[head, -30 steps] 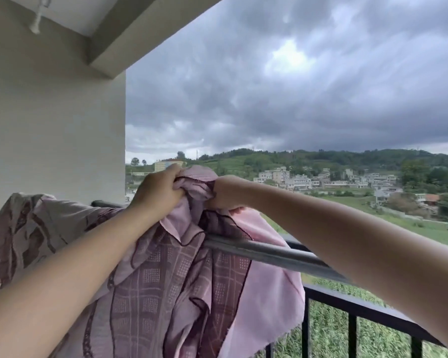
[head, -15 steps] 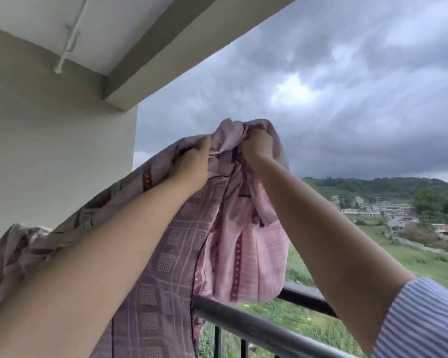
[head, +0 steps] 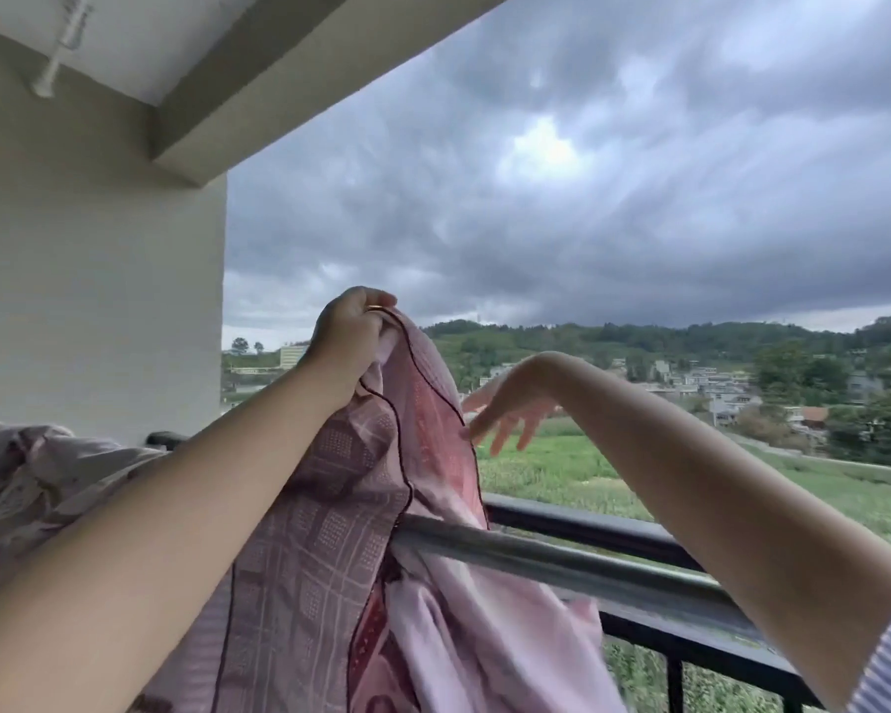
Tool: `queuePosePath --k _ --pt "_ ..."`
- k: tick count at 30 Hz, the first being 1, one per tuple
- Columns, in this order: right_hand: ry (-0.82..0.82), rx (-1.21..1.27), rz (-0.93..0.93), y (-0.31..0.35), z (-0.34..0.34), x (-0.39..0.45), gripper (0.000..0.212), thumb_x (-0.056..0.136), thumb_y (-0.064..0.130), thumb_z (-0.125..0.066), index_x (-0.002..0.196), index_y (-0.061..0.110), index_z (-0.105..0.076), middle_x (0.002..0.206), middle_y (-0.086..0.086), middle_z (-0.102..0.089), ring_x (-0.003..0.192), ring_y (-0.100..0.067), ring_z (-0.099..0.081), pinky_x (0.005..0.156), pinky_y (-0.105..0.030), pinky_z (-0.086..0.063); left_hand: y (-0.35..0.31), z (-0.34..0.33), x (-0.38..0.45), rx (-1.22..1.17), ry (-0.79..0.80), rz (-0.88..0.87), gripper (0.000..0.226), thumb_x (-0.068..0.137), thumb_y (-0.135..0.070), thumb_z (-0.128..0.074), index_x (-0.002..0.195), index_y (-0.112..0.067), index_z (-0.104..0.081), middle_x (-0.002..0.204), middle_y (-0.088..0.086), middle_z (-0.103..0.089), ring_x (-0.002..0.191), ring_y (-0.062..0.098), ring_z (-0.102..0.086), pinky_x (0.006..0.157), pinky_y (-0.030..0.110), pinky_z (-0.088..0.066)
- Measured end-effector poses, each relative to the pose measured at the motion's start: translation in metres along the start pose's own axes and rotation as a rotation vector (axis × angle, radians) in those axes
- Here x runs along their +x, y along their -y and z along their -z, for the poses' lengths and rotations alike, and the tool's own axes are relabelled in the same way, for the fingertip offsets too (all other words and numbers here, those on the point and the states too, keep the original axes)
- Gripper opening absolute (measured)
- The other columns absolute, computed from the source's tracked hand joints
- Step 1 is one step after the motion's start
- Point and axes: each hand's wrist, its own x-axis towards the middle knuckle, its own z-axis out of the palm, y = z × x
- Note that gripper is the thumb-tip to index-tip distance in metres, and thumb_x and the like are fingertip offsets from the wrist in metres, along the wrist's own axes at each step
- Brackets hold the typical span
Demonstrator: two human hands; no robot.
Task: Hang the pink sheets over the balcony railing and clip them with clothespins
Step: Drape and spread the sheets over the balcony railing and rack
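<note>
- Head view: the left hand (head: 351, 334) stays pinched shut on the top edge of the pink sheet (head: 330, 506), holding it up in a peak above the rails, lower than half a second ago.
- Head view: the right hand (head: 510, 409), which gripped the same bunched edge half a second ago, has let go; its fingers (head: 505, 429) are now spread apart beyond the cloth on the outer side, one fingertip just touching the dark-trimmed hem.
- Head view: the sheet hangs across the grey metal bar (head: 561, 560), with a paler fold falling on the near side below it and the patterned part trailing left toward the wall (head: 88, 301); the black balcony railing (head: 613, 532) runs just behind the bar.
- Head view: a second bundle of pink patterned cloth (head: 27, 481) lies heaped at the left end, still crumpled.
- Judgement: the release suggests the person is moving from lifting to spreading, with the free hand likely to pull the hem rightward along the bar. No clothespins are in view, so clipping is not yet started, and the single-handed hold looks vulnerable to a gust under this heavy sky.
</note>
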Motion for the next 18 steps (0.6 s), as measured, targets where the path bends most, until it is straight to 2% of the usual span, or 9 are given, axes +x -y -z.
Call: queuePosePath --k 2,4,5,7,10,13,14,16,18 --pt "-0.009 0.025 0.087 0.019 -0.019 0.006 0.067 0.088 0.038 -0.048 0.142 0.013 -0.017 0.148 -0.011 -0.027 0.130 -0.030 -0.038 0.102 -0.040 -0.039 -0.008 0.015 -0.010 -0.055 0.002 -0.019 0.041 0.085 0.004 -0.034 0.073 -0.029 -0.055 0.077 0.001 -0.054 0.055 0.013 -0.045 0.039 0.013 -0.038" --pt "-0.088 -0.060 0.080 0.033 -0.041 0.016 0.054 0.091 0.035 -0.047 0.135 0.007 -0.033 0.140 -0.015 -0.040 0.118 -0.032 -0.051 0.087 -0.036 -0.050 -0.014 0.031 -0.023 -0.099 0.005 -0.044 0.042 0.087 0.004 -0.035 0.072 -0.030 -0.055 0.075 -0.002 -0.054 0.051 0.014 -0.043 0.031 0.007 -0.033" --pt "-0.141 -0.132 0.069 0.036 -0.049 0.021 0.046 0.092 0.031 -0.044 0.129 0.004 -0.040 0.132 -0.017 -0.050 0.106 -0.031 -0.060 0.075 -0.032 -0.055 -0.016 0.039 -0.030 -0.101 0.002 -0.055 0.042 0.087 0.004 -0.035 0.072 -0.029 -0.056 0.077 -0.004 -0.055 0.053 0.014 -0.044 0.031 0.007 -0.034" --pt "-0.288 -0.245 0.064 0.038 -0.053 0.021 0.035 0.095 0.023 -0.040 0.118 -0.001 -0.052 0.106 -0.018 -0.065 0.075 -0.024 -0.068 0.048 -0.020 -0.051 -0.018 0.056 -0.041 -0.070 -0.002 -0.073 0.043 0.086 0.006 -0.037 0.071 -0.030 -0.057 0.077 -0.007 -0.056 0.064 0.009 -0.051 0.045 0.008 -0.042" --pt "-0.664 -0.227 0.047 0.027 -0.037 -0.004 0.030 0.095 0.018 -0.039 0.093 -0.003 -0.060 0.062 -0.006 -0.060 0.041 -0.010 -0.056 0.029 -0.013 -0.038 -0.024 0.076 -0.059 0.051 0.008 -0.064 0.040 0.085 0.006 -0.041 0.069 -0.026 -0.057 0.075 -0.008 -0.057 0.074 0.006 -0.052 0.059 0.011 -0.043" --pt "-1.035 0.062 0.063 0.000 -0.021 -0.048 0.026 0.090 0.005 -0.043 0.071 0.000 -0.059 0.036 0.003 -0.052 0.020 -0.002 -0.045 0.022 -0.010 -0.031 -0.035 0.075 -0.085 0.441 0.174 -0.149 0.017 0.085 -0.004 -0.051 0.085 -0.015 -0.063 0.081 -0.008 -0.057 0.078 0.012 -0.051 0.068 0.019 -0.039" --pt "-1.100 0.188 0.072 -0.010 -0.019 -0.065 0.027 0.087 -0.001 -0.042 0.066 0.002 -0.058 0.029 0.002 -0.049 0.018 -0.002 -0.043 0.021 -0.010 -0.031 -0.038 0.070 -0.095 0.530 0.255 -0.194 0.009 0.086 -0.010 -0.054 0.088 -0.012 -0.063 0.076 -0.008 -0.055 0.070 0.011 -0.050 0.064 0.020 -0.038" --pt "-1.170 0.492 0.103 -0.031 -0.024 -0.097 0.032 0.083 -0.008 -0.036 0.060 0.007 -0.052 0.031 -0.006 -0.050 0.019 -0.006 -0.046 0.023 -0.014 -0.038 -0.044 0.051 -0.118 0.573 0.356 -0.274 0.010 0.086 -0.022 -0.059 0.079 -0.014 -0.057 0.058 -0.009 -0.046 0.052 0.007 -0.041 0.050 0.020 -0.029" --pt "-1.147 0.855 0.172 -0.049 -0.040 -0.131 0.031 0.082 -0.013 -0.033 0.065 0.005 -0.052 0.035 -0.009 -0.056 0.025 -0.013 -0.053 0.027 -0.021 -0.045 -0.051 0.030 -0.137 0.530 0.372 -0.301 0.016 0.085 -0.027 -0.060 0.075 -0.016 -0.054 0.057 -0.008 -0.043 0.053 0.006 -0.039 0.048 0.020 -0.025"
